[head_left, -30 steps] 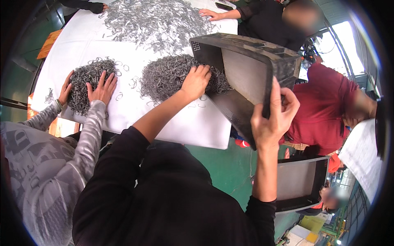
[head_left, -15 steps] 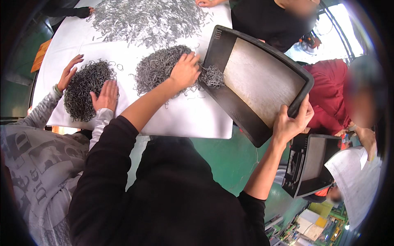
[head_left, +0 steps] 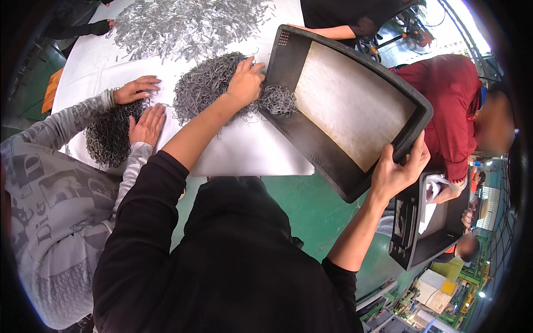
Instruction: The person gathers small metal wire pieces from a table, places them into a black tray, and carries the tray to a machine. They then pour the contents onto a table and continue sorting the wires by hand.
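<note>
Bright, even overhead light is covering the scene. The white table (head_left: 244,158) is reflecting strongly and nearing overexposure, while the grey metal pieces (head_left: 208,89) are keeping visible texture. The upper right corner is blowing out to white where daylight is entering. Shadows are lying soft and short beneath the tilted black tray (head_left: 344,111). The person's black clothing is rendering as a dark mass with little detail. Fisheye distortion is bending straight edges near the rim, and a black vignette is framing the circular view. Faces are appearing blurred.
</note>
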Demonstrator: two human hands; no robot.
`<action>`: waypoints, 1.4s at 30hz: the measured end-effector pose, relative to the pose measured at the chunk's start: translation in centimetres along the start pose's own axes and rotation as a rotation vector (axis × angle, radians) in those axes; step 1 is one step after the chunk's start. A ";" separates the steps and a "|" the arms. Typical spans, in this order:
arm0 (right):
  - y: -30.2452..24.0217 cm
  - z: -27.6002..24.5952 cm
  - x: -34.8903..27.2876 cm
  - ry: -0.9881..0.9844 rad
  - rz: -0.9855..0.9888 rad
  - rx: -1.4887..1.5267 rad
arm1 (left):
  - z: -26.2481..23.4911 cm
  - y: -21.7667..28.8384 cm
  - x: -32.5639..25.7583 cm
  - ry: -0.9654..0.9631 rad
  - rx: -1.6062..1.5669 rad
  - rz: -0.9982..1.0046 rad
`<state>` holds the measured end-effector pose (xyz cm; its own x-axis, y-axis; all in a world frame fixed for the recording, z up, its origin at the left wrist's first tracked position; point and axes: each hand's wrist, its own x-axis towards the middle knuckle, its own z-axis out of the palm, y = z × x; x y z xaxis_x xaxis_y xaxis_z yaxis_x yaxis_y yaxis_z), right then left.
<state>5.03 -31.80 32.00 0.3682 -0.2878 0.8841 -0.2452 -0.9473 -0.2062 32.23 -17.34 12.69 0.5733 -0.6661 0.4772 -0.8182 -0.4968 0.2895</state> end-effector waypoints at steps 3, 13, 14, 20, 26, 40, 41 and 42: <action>0.4 0.3 0.1 -0.001 -0.015 -0.011 | 0.5 -0.4 -0.3 -0.018 0.134 0.063; 0.3 3.6 0.2 0.013 -0.005 -0.051 | 1.7 -2.5 -1.5 0.124 -0.089 0.074; 0.5 3.4 0.4 0.015 0.048 -0.055 | 1.4 -2.5 -1.3 0.126 -0.008 0.103; 1.3 1.9 -0.7 0.012 0.050 0.015 | 1.4 0.7 -2.5 0.141 0.048 -0.004; 1.7 2.5 -0.8 -0.001 0.039 -0.010 | 4.4 2.6 -4.6 -0.017 0.194 -0.098; 2.2 2.9 -0.8 -0.015 0.009 0.036 | 6.0 2.4 -4.9 0.143 0.207 0.015; 2.2 3.2 -0.7 -0.015 -0.006 0.032 | 6.1 2.0 -4.8 0.125 0.191 0.036; 2.4 3.4 -0.5 -0.011 -0.028 0.030 | 6.1 1.7 -4.8 0.132 0.179 0.054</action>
<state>7.29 -34.36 29.63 0.3844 -0.2620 0.8852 -0.2074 -0.9589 -0.1937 28.38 -18.38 5.82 0.5083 -0.6219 0.5958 -0.8200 -0.5609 0.1140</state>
